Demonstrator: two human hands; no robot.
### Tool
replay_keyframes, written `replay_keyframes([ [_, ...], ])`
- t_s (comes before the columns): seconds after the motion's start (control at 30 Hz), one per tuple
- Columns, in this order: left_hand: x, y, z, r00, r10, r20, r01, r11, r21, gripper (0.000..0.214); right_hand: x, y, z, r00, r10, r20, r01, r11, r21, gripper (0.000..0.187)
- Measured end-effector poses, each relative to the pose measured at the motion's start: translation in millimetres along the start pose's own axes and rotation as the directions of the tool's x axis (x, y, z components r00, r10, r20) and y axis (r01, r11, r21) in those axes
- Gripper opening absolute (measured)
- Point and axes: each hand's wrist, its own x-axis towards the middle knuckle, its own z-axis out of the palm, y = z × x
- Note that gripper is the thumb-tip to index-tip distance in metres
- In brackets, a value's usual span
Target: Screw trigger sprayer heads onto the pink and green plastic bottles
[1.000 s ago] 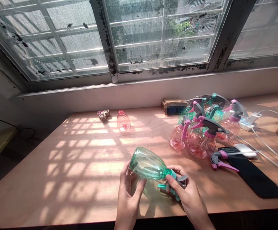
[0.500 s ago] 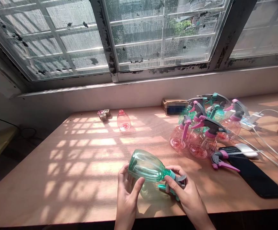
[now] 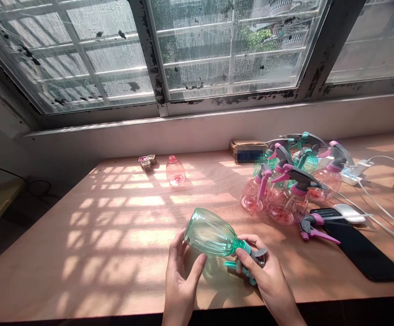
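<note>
A clear green spray bottle (image 3: 210,234) lies tilted above the wooden table (image 3: 115,235), its base pointing up and left. My left hand (image 3: 181,280) cups the bottle's body from below, thumb against its side. My right hand (image 3: 268,276) grips the teal and grey trigger head (image 3: 251,262) at the bottle's neck. Both hands are closed around the bottle near the table's front edge.
A cluster of several pink and green spray bottles (image 3: 285,181) stands at the right. A loose pink trigger head (image 3: 314,226) lies beside a black phone (image 3: 356,244) and a white mouse (image 3: 348,212). A headless pink bottle (image 3: 175,171) and small boxes (image 3: 147,162) sit near the wall. Cables run at far right.
The green bottle has shifted slightly in my hands, its base dipping then lifting again. My left thumb has moved along its side. Nothing else on the table moved.
</note>
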Motion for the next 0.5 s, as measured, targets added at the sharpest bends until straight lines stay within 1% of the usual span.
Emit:
replay_keyframes([
  [0.07,-1.7,-0.7,0.9,1.000,0.015,-0.025,-0.015,1.000,0.011,0.061,-0.3,-0.4,0.8,1.000,0.012,0.003,-0.012,1.000,0.010,0.042],
  [0.17,-1.8,-1.3,2.7,0.998,0.007,-0.064,-0.006,1.000,0.027,0.066,-0.8,-0.6,1.7,1.000,0.026,0.002,-0.026,1.000,-0.006,0.043],
  [0.27,-0.5,0.0,5.0,0.992,-0.012,-0.124,0.019,0.999,0.048,0.070,-1.0,0.1,1.0,1.000,0.020,0.023,-0.018,0.997,-0.082,0.044],
  [0.33,0.2,2.0,5.7,0.989,-0.022,-0.144,0.030,0.998,0.052,0.067,-1.0,1.3,0.2,0.999,0.011,0.053,-0.003,0.990,-0.141,0.043],
  [0.4,0.7,4.2,5.3,0.991,-0.022,-0.132,0.029,0.998,0.050,0.065,-1.0,2.6,-0.4,0.997,0.002,0.079,0.012,0.984,-0.176,0.042],
  [0.5,0.6,6.5,4.0,0.997,-0.015,-0.070,0.018,0.999,0.046,0.067,-0.7,4.0,-0.8,0.997,0.014,0.082,0.000,0.986,-0.169,0.044],
])
